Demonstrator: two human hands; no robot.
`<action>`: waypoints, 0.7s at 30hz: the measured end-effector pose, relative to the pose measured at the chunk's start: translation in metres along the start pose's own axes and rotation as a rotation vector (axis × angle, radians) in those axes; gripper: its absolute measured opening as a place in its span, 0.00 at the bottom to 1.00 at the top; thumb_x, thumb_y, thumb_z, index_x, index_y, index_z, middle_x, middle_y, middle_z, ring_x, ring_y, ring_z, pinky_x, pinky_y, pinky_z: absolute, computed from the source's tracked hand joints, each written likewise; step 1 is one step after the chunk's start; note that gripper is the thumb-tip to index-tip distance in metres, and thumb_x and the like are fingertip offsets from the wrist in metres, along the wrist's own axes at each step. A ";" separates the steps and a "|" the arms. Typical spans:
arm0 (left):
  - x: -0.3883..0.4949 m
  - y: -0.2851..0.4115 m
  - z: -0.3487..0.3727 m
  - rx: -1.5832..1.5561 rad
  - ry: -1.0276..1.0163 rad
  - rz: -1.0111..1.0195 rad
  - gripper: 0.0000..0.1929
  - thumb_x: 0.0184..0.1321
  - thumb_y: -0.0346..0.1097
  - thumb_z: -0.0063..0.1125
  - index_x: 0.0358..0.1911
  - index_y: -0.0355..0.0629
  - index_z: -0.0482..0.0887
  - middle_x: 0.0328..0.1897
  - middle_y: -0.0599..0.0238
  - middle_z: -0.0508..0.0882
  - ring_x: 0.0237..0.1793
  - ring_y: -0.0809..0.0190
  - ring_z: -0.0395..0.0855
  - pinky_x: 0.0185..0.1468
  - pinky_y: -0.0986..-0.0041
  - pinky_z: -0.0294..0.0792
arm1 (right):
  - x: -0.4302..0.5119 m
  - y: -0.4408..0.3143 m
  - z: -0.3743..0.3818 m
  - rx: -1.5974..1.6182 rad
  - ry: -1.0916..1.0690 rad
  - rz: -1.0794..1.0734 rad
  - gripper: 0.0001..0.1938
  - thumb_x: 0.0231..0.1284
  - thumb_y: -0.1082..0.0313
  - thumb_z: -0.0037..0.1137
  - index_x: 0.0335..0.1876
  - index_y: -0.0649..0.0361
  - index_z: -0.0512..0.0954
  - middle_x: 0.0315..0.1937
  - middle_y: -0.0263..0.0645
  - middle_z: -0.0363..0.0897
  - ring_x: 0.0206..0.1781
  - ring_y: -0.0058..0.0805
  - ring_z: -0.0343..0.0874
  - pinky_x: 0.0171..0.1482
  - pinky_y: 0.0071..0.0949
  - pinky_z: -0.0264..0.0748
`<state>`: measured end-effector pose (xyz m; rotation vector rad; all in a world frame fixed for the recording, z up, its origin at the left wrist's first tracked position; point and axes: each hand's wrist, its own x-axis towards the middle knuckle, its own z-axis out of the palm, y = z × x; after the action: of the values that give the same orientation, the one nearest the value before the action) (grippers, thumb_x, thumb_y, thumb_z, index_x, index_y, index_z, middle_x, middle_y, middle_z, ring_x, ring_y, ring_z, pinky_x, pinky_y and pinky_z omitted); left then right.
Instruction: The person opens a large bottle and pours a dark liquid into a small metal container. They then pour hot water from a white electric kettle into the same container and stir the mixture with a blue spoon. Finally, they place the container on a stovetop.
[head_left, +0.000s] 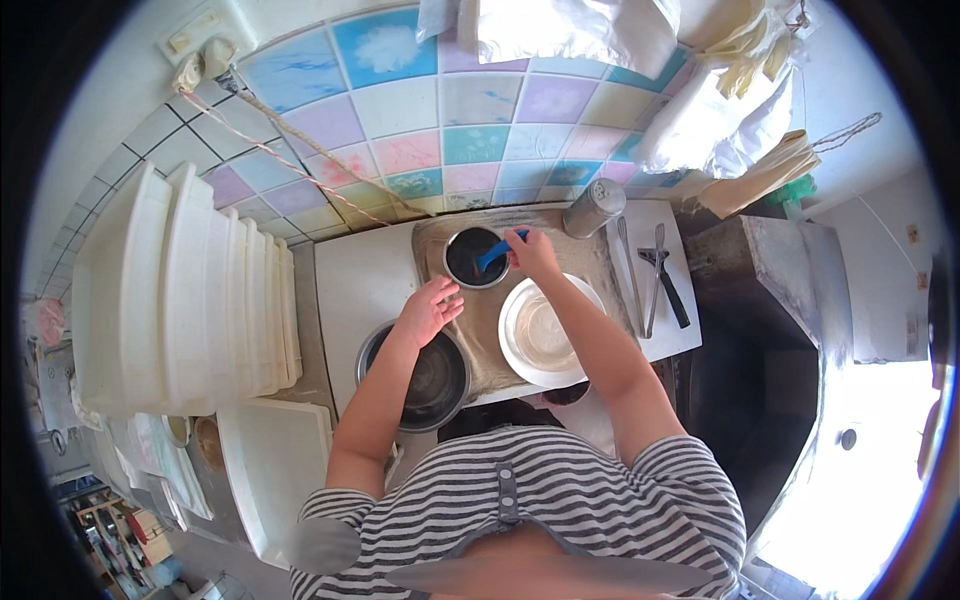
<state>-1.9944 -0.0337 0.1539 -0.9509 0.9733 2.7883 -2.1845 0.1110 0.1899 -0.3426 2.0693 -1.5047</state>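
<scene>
In my right hand (534, 253) is the handle of a blue utensil (495, 253), its lower end inside a round metal bowl (459, 274) with a dark interior. What kind of utensil it is, I cannot tell. My left hand (430, 309) hovers by the bowl's near left side, fingers apart and holding nothing. Beneath my left forearm sits a larger steel basin (431, 375), partly hidden by the arm. A white bowl (536, 330) stands under my right forearm, with something pale inside it. Both bowls rest on a brownish, worn mat (484, 330).
A metal shaker (595, 208) stands at the back by the tiled wall. Metal tongs (651, 292) and a black-handled tool (675, 300) lie to the right, beside a dark metal cavity (750, 375). Stacked white plastic trays (191, 300) rise on the left.
</scene>
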 end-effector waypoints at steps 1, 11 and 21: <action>-0.001 0.000 0.000 -0.006 0.003 0.001 0.28 0.64 0.48 0.52 0.59 0.32 0.64 0.64 0.45 0.65 0.57 0.47 0.71 0.64 0.58 0.65 | -0.004 -0.002 -0.002 0.004 0.011 -0.056 0.14 0.62 0.59 0.53 0.35 0.65 0.78 0.17 0.35 0.74 0.18 0.21 0.74 0.22 0.23 0.70; -0.015 -0.003 0.002 -0.122 0.031 0.048 0.24 0.62 0.43 0.54 0.56 0.37 0.67 0.63 0.44 0.67 0.51 0.48 0.75 0.61 0.59 0.67 | -0.052 -0.058 -0.034 -0.125 0.052 -0.356 0.12 0.62 0.63 0.56 0.40 0.66 0.78 0.25 0.38 0.76 0.22 0.21 0.74 0.28 0.23 0.70; -0.035 -0.004 0.000 -0.172 0.023 0.112 0.25 0.65 0.41 0.50 0.60 0.32 0.63 0.63 0.43 0.67 0.58 0.44 0.72 0.62 0.59 0.67 | -0.080 -0.100 -0.054 -0.269 0.003 -0.616 0.08 0.61 0.69 0.57 0.42 0.62 0.78 0.38 0.41 0.78 0.32 0.28 0.78 0.34 0.23 0.75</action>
<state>-1.9651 -0.0251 0.1720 -0.9791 0.8240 3.0018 -2.1615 0.1603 0.3179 -1.1685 2.2908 -1.5333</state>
